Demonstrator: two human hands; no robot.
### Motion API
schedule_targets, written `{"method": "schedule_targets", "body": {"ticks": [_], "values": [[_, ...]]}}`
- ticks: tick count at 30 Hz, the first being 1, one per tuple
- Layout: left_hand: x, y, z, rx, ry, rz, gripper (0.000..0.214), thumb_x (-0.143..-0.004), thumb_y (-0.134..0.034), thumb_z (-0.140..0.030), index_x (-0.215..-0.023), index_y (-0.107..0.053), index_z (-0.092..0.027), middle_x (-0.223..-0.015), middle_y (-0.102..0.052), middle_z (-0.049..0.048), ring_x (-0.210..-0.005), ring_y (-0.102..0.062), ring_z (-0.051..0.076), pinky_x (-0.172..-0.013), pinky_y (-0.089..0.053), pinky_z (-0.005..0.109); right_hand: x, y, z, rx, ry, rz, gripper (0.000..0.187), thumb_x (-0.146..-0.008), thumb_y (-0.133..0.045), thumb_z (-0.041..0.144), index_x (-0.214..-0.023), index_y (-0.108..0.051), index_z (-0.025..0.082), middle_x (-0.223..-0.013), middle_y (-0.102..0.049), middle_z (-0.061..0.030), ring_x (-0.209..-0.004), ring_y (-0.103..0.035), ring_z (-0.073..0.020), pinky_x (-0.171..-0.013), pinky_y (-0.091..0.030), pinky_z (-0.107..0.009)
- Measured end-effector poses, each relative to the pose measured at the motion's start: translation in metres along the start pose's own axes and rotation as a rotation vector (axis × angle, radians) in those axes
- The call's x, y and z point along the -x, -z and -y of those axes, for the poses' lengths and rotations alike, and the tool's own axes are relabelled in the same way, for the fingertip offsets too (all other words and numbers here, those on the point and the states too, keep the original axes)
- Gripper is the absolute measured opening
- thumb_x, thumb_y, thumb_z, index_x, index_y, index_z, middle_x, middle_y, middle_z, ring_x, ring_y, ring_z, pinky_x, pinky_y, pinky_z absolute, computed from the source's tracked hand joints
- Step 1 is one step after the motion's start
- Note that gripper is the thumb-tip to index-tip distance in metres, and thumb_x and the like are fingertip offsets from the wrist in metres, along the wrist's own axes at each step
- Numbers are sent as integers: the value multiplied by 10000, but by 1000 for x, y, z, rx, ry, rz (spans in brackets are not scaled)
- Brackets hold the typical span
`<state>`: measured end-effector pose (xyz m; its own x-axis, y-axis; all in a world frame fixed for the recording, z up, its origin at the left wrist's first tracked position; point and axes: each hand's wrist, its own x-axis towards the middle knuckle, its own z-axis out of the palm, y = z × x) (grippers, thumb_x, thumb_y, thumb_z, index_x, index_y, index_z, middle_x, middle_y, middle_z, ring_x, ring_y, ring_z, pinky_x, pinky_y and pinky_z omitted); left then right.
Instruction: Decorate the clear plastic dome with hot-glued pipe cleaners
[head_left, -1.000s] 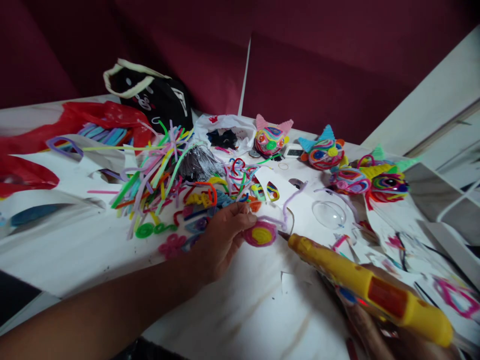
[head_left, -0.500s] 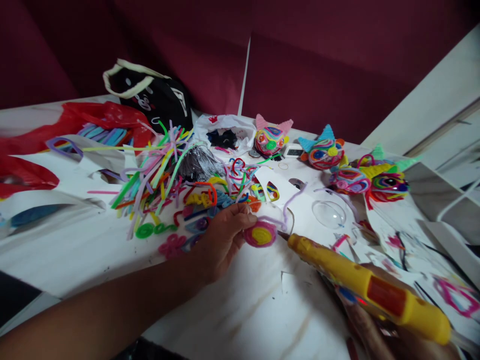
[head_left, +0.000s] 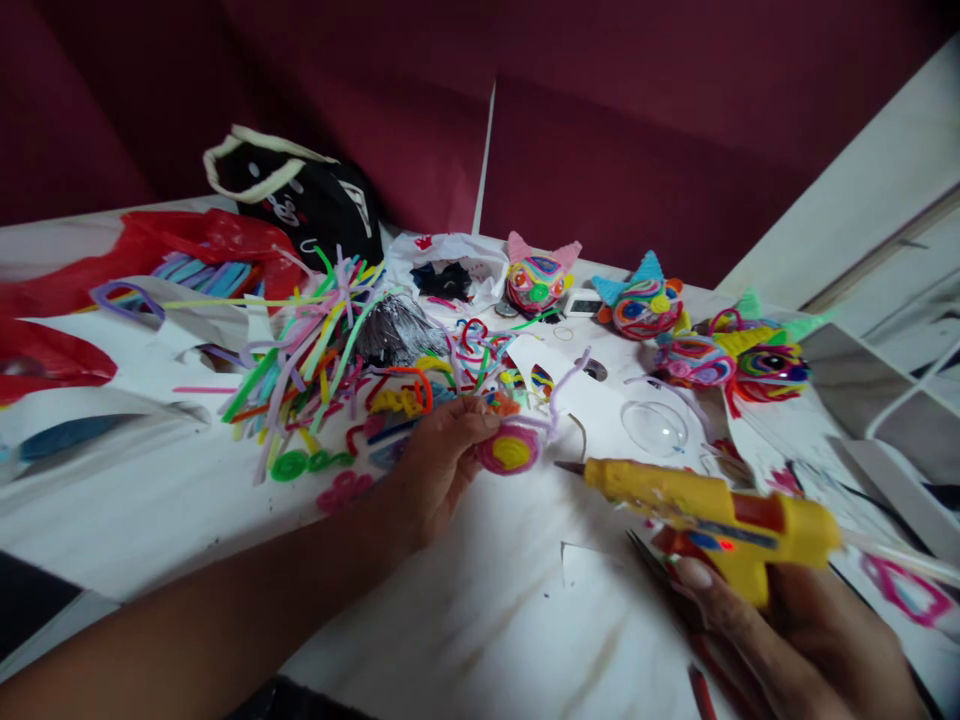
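Observation:
My left hand [head_left: 442, 460] pinches a pink-and-yellow pipe-cleaner coil [head_left: 510, 452] between thumb and fingers. A lilac pipe cleaner [head_left: 559, 395] runs along the coil's upper edge, and its loose end sticks up to the right. In my right hand [head_left: 817, 635] is a yellow hot glue gun [head_left: 675, 490] with a lit red light and a glue stick out of its back. Its dark nozzle points left at the coil, with a small gap between them. Below the gun, a dark-tipped tool with red handles [head_left: 701, 690] lies by my fingers; whether they grip it I cannot tell.
Bundled pipe cleaners [head_left: 300, 350] and loose coils lie left of centre. Several decorated pipe-cleaner heads [head_left: 540, 280] stand along the back right. A clear plastic dome [head_left: 652, 428] rests on white paper. A black bag [head_left: 300, 200] and red plastic bag [head_left: 172, 235] sit behind.
The glue gun has tilted more level, its nozzle drawing away from the coil. My right hand has come further into view. My left hand has shifted slightly left and up with the coil.

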<state>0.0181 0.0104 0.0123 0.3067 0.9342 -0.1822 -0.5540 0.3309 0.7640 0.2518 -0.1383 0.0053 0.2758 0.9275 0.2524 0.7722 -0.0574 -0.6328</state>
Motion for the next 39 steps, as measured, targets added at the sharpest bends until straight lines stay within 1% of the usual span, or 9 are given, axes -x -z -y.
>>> {"method": "schedule_targets", "body": {"ticks": [7,12,17,21,24,27,30,33,39], "values": [[-1,-4,-5,29,-36,-14,254,-588,-777,-199,-615,-529,-156,-584,-506,-63,-572,-473,61,-560,-398,180,-29,1,13,-273,-250,230,363,-748,-684,539,-657,-517,230,-553,-473,36,-468,-478,-135,-387,-390,-234],[-1,-5,-7,56,-61,-33,273,-564,-787,-184,-644,-528,-153,-604,-519,-64,-578,-483,56,-577,-413,174,-26,-12,9,-315,-275,273,370,-808,-609,565,-735,-519,214,-619,-483,34,-527,-478,-131,-456,-362,-243],[1,-5,-8,13,-74,-22,288,-566,-776,-195,-637,-500,-157,-602,-483,-60,-583,-455,61,-576,-395,179,-27,-18,11,-51,-139,314,389,-870,-505,578,-782,-567,204,-572,-446,48,-517,-419,-128,-469,-315,-257],[2,-4,-7,-45,-93,12,282,-585,-754,-211,-628,-479,-162,-594,-442,-59,-569,-406,64,-558,-352,190,-33,-17,7,150,-29,387,393,-901,-454,561,-839,-606,204,-553,-535,31,-501,-492,-146,-479,-376,-266],[3,-3,-5,-85,-98,28,279,-586,-739,-224,-624,-468,-170,-585,-423,-59,-563,-385,69,-557,-329,202,-33,-16,0,240,99,360,372,-916,-452,519,-956,-655,210,-728,-669,-30,-590,-618,-175,-545,-472,-286],[4,-3,-3,-133,-118,19,274,-585,-723,-226,-609,-456,-174,-581,-412,-57,-572,-371,73,-558,-303,206,-28,-9,0,292,233,206,336,-928,-463,457,-1050,-669,222,-1008,-690,-91,-825,-691,-219,-703,-540,-329],[6,-4,-2,-175,-150,20,257,-580,-700,-213,-595,-446,-173,-580,-401,-57,-577,-351,74,-559,-285,208,-24,4,17,289,325,128,253,-923,-525,396,-1115,-629,268,-1110,-661,-62,-934,-680,-209,-761,-540,-311],[8,-5,0,-196,-169,47,240,-582,-684,-199,-604,-446,-174,-588,-400,-62,-572,-340,71,-557,-281,211,-27,11,47,155,376,54,173,-915,-574,350,-1077,-612,304,-1070,-658,-14,-945,-660,-172,-762,-518,-259],[11,-5,2,-258,-189,54,236,-583,-680,-186,-633,-449,-177,-630,-456,-64,-584,-373,69,-562,-301,212,-51,-4,88,-29,521,75,175,-919,-590,234,-1091,-609,265,-1089,-617,-10,-1038,-572,-143,-872,-445,-243]]}}
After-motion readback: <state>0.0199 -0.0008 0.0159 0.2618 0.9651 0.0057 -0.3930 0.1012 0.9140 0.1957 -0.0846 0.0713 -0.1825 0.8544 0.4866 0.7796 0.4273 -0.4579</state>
